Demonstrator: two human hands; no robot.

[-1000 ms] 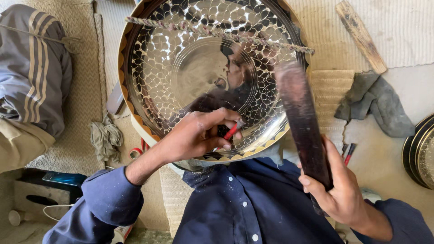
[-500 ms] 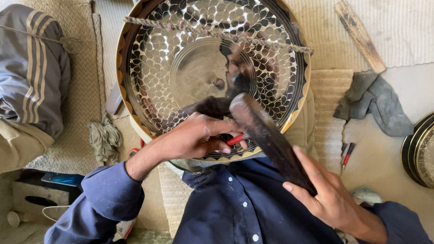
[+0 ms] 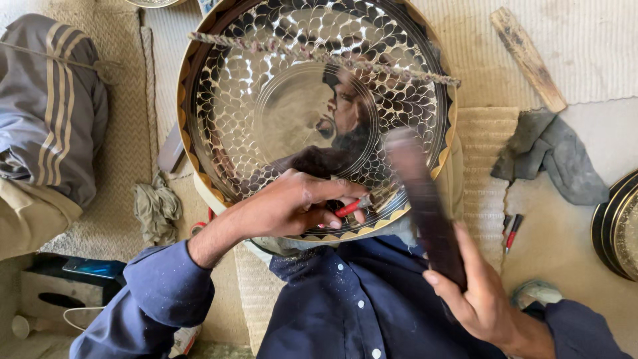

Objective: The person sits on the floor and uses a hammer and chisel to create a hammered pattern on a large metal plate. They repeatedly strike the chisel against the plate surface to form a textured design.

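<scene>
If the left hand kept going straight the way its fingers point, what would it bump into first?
The left hand points rightward along the lower edge of the big patterned metal tray, pinching a small red-tipped tool. Going straight on, it would probably meet the dark wooden mallet in the right hand first, though depth is hard to judge.

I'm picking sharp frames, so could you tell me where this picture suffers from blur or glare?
Head view: the dark mallet in the right hand is motion-blurred; the engraved metal tray throws bright glare and mirror reflections; the left hand with its red-tipped tool stays sharp.
</scene>
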